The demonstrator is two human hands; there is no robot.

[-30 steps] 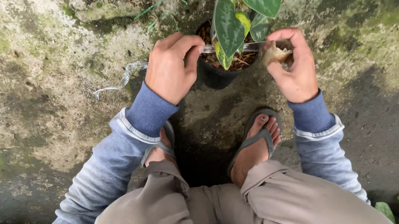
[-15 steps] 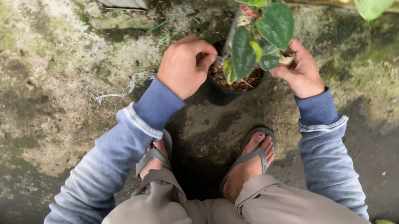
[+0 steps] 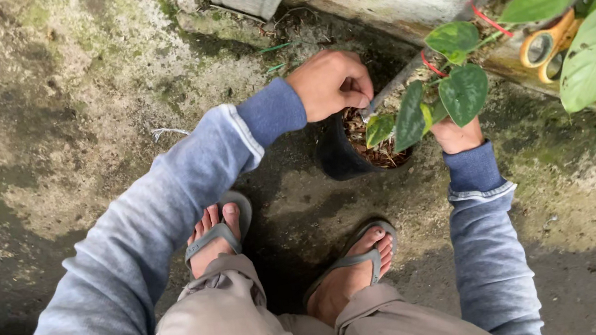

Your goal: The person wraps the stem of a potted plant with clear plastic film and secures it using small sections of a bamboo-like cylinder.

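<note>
Black pot [image 3: 340,154] between both hands

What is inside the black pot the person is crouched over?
The black pot holds brown, chippy potting material and a green-leaved plant tied to a stake. The left hand covers its far rim; leaves hide part of the filling and most of the right hand.

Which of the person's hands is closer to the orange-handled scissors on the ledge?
The right hand. It sits behind the plant's leaves, below and left of the scissors. The left hand is farther left, at the black pot.
</note>
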